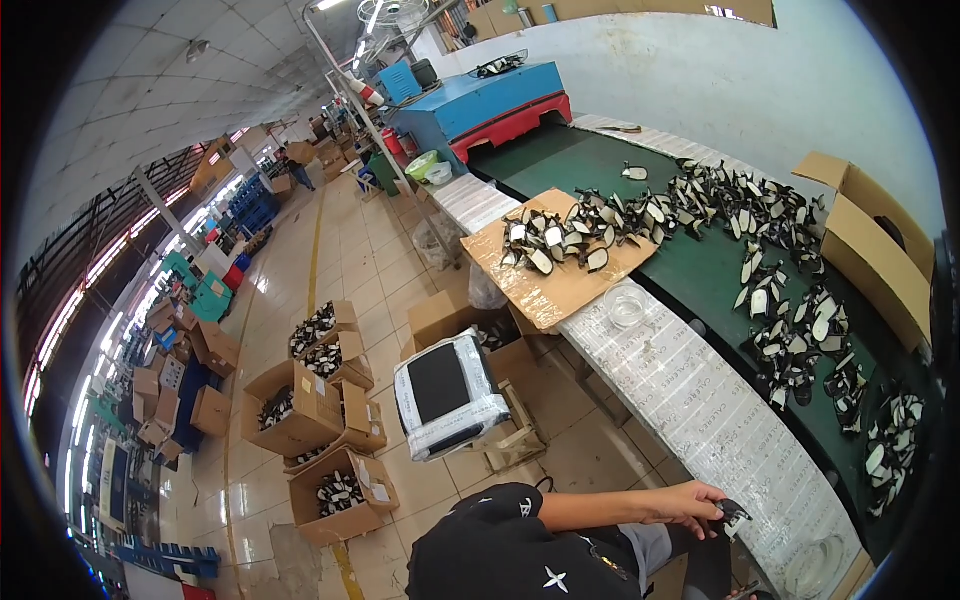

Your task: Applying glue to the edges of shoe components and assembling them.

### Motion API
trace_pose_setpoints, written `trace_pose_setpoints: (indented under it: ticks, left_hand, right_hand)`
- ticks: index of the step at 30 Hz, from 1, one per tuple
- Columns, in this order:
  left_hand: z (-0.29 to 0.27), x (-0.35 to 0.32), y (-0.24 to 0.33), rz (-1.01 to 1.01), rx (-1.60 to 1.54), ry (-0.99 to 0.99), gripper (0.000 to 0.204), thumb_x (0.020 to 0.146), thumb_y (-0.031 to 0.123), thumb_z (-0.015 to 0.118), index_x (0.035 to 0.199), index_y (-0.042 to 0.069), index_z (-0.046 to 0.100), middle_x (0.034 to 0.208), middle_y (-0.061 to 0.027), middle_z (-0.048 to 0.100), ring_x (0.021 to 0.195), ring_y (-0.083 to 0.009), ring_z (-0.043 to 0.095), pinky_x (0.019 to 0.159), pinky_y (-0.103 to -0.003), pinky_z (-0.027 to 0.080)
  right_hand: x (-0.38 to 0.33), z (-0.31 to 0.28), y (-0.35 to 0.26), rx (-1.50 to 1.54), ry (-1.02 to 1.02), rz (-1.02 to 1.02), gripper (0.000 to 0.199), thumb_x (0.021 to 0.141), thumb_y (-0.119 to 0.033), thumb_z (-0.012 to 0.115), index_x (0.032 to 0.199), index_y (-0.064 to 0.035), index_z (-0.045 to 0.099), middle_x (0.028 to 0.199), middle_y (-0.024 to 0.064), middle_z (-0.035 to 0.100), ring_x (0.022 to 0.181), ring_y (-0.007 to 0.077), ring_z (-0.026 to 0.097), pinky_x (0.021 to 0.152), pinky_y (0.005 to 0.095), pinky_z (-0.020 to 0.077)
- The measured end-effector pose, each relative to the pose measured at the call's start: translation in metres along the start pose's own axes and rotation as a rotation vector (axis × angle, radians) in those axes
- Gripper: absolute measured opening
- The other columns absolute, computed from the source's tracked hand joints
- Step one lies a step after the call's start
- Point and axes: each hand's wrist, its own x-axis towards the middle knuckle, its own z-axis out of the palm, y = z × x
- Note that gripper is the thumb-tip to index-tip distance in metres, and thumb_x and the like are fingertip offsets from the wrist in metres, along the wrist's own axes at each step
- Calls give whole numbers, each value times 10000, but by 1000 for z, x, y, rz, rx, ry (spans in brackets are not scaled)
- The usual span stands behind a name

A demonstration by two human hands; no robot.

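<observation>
At the lower right my left hand (700, 508) reaches out from the black sleeve, its fingers closed on a small black piece with a pale patch (735, 514). The hand is above my lap, beside the near edge of a long pale covered ledge (700, 370). My right hand does not show; only a small unclear bit of something appears at the lower edge. Beyond the ledge, many similar black pieces with cream oval faces (765, 300) lie heaped on a green conveyor belt (620, 165). More of them are piled on a cardboard sheet (520, 290).
A clear round dish (626, 306) and another clear container (815, 568) stand on the ledge. An open carton (875, 250) sits across the belt. At its far end is a blue machine (480, 105). Left are a black-topped stool (440, 385) and cartons of pieces (300, 400).
</observation>
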Motion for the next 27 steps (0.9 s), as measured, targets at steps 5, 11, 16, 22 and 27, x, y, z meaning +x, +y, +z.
trace_pose_setpoints:
  ticks: [5, 11, 16, 22, 27]
  left_hand:
    - [-7, -5, 5, 41, -12, 15, 293, 947, 158, 548, 1210, 29, 538, 1011, -37, 623, 874, -124, 623, 707, -255, 544]
    - [-7, -8, 9, 29, -55, 37, 317, 948, 172, 543, 1233, 34, 526, 1011, -37, 618, 900, -134, 630, 729, -261, 549]
    - [-6, -9, 7, 52, 7, 67, 324, 945, 199, 578, 1227, 48, 530, 1013, -31, 618, 905, -121, 627, 728, -254, 547]
    - [6, 2, -2, -93, 0, 13, 331, 942, 209, 593, 1230, 57, 532, 1012, -32, 620, 908, -123, 625, 736, -264, 548]
    - [29, 14, 12, -105, 174, -30, 338, 940, 147, 580, 1246, 14, 524, 1074, -62, 625, 918, -141, 627, 767, -280, 545]
  right_hand:
    - [3, -11, 6, 29, -7, -15, 418, 956, -345, 513, 1237, -38, 480, 1058, 114, 572, 954, 208, 543, 841, 337, 450]
    - [1, 9, -2, 54, 27, 1, 395, 947, -334, 538, 1206, -38, 498, 1049, 103, 579, 929, 192, 538, 819, 321, 442]
    - [2, 9, -5, 42, -41, 35, 409, 942, -342, 542, 1207, -35, 495, 1018, 88, 590, 904, 176, 538, 778, 294, 433]
    - [-23, -1, -11, 179, -13, -89, 386, 938, -325, 540, 1153, -5, 537, 979, 76, 585, 866, 180, 533, 743, 294, 426]
    - [-27, 49, -57, 117, 88, -188, 358, 886, -155, 607, 1191, 16, 526, 1123, 98, 561, 1005, 172, 551, 868, 319, 442]
